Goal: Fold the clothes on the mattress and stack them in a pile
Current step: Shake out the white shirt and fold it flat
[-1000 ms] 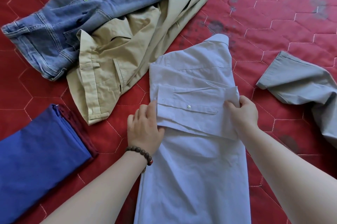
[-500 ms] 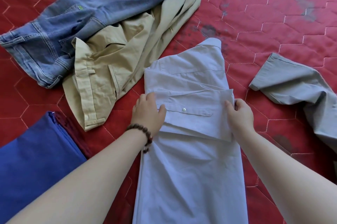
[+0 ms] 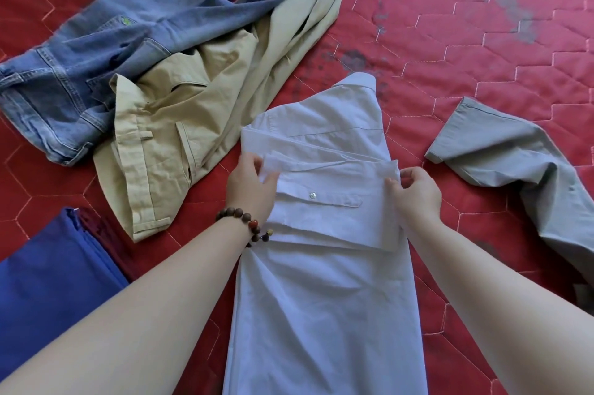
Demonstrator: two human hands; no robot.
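I have the pale white button-up shirt [image 3: 324,282] flat on the red quilted mattress [image 3: 450,25], collar far, sides turned in. My left hand [image 3: 249,190] pinches the left end of the folded cuffed sleeve [image 3: 328,201] and my right hand [image 3: 414,192] pinches its right end, to square it across the back, I judge. Left lie crumpled blue jeans [image 3: 96,63] and khaki trousers [image 3: 180,124]; near left, a folded blue cloth [image 3: 48,282]; right, a grey garment [image 3: 514,163].
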